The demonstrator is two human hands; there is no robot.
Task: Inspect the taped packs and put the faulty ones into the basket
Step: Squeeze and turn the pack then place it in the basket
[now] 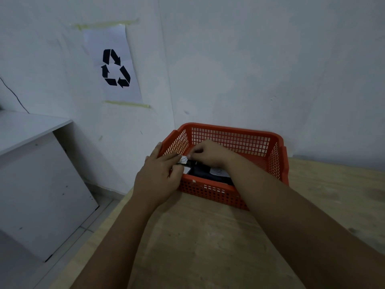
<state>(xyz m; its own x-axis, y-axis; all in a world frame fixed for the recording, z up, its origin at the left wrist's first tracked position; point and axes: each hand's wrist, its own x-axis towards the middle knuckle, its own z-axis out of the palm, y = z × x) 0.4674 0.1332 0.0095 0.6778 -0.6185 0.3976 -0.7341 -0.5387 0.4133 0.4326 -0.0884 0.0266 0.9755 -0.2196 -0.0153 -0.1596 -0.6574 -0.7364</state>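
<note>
An orange mesh basket [245, 140] stands on the wooden table against the wall. Dark packs [205, 174] with white labels lie inside it. Over the basket's near-left corner both hands pinch a small dark pack with a white label [184, 160]. My left hand [160, 176] grips it from the left, outside the rim. My right hand [210, 152] reaches into the basket and holds the pack's right end with its fingertips. Most of the held pack is hidden by the fingers.
The wooden table [198, 243] ends at a left edge near my left forearm. A white cabinet [37, 174] stands lower left on the tiled floor. A paper recycling sign [115, 67] is taped to the white wall behind.
</note>
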